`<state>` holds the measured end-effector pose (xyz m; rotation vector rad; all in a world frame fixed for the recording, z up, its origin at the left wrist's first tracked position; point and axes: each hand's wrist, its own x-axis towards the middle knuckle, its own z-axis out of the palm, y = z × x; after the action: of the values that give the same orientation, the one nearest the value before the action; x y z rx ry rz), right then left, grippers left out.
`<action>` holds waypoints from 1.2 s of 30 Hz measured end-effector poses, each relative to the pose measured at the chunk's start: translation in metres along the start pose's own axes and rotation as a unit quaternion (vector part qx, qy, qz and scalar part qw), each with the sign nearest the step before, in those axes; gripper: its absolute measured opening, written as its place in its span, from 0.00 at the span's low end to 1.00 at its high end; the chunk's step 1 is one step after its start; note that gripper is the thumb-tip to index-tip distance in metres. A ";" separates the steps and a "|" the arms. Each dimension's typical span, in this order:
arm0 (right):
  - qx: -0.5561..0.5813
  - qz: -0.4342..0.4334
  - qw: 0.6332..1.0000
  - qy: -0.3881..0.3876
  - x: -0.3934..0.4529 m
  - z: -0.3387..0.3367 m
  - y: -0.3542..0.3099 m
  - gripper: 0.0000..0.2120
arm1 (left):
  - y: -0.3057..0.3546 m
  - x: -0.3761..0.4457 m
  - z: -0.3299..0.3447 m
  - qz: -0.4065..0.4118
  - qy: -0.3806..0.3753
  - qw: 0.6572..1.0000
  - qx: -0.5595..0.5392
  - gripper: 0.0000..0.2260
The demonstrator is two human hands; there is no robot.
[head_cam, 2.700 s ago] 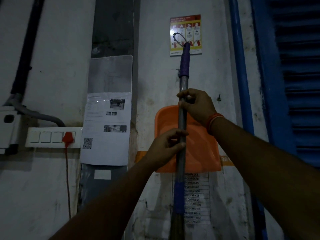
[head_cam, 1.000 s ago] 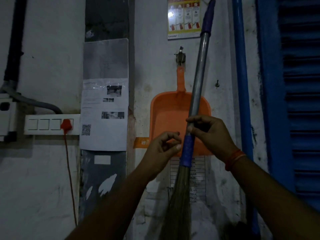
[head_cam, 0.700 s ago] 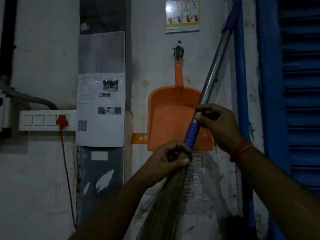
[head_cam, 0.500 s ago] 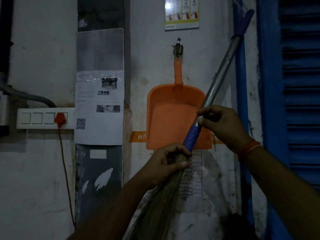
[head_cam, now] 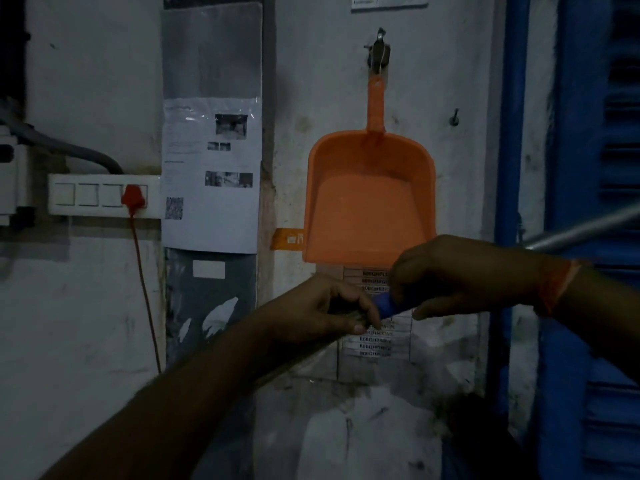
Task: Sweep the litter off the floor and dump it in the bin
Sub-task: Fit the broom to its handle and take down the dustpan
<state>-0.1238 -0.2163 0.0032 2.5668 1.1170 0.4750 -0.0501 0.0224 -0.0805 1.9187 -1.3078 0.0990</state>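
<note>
Dark and dim all over. Hard to see much of the broom (head_cam: 391, 306): only a short blue bit between the two hands, a few pale bristles under the left fingers, and a grey metal pole running off the right edge of the view. Rest of the bristles hidden behind the left arm. Held almost flat, just below the dustpan.

Left hand (head_cam: 325, 311) curled round the broom where blue meets bristles, fingers together and clamped on it. Right hand (head_cam: 460, 275) wrapped round the blue part just beside it, fingers clamped too, with an orange band on the wrist.

Orange dustpan (head_cam: 370, 202) hanging on the wall (head_cam: 86, 81) from a metal hook (head_cam: 379, 51), open side facing out, bottom edge close above the hands.

Printed list (head_cam: 375, 337) under the dustpan partly covered by both hands, words too small to read. Paper notice (head_cam: 211, 174) stuck left of the dustpan, print too blurry. White switch board (head_cam: 86, 195) near the wall's left edge, with a red plug (head_cam: 133, 197) and red cord hanging down. Blue shutter (head_cam: 602, 168) along the right edge, cut off.
</note>
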 end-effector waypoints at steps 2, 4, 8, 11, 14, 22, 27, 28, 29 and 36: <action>0.066 -0.002 0.998 -0.006 -0.001 0.005 0.001 0.12 | 0.005 -0.001 0.000 -0.007 -0.013 1.000 0.009 0.09; 0.103 -0.002 0.995 -0.005 -0.003 0.011 -0.001 0.11 | 0.010 -0.002 -0.001 -0.012 -0.030 0.999 0.024 0.10; 0.127 0.015 0.991 0.028 -0.009 0.021 -0.005 0.10 | 0.016 -0.001 -0.007 0.010 -0.044 0.994 0.099 0.10; 0.171 0.035 0.983 0.062 -0.015 0.031 -0.009 0.10 | 0.015 -0.003 -0.014 0.058 0.006 0.976 0.210 0.12; 0.253 0.080 0.959 0.098 -0.024 0.045 -0.017 0.12 | 0.013 -0.014 -0.011 0.104 0.136 0.956 0.239 0.13; 0.428 0.154 0.865 0.211 -0.022 0.069 -0.031 0.15 | 0.003 -0.031 0.025 0.071 0.414 0.907 -0.043 0.10; 0.478 0.142 0.834 0.236 -0.018 0.079 -0.037 0.15 | 0.008 -0.037 0.033 -0.008 0.407 0.891 -0.199 0.08; 0.489 0.141 0.827 0.241 -0.017 0.081 -0.037 0.15 | 0.007 -0.037 0.034 -0.027 0.399 0.890 -0.220 0.08; 0.497 0.141 0.821 0.245 -0.017 0.083 -0.038 0.15 | 0.007 -0.038 0.034 -0.043 0.393 0.887 -0.241 0.08; 0.520 0.127 0.808 0.246 -0.008 0.094 -0.040 0.16 | 0.011 -0.038 0.030 -0.067 0.388 0.881 -0.262 0.12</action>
<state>-0.1156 -0.2091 -0.0988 3.7316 1.4948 0.7849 -0.0869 0.0302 -0.1125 1.2731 -0.5690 0.3643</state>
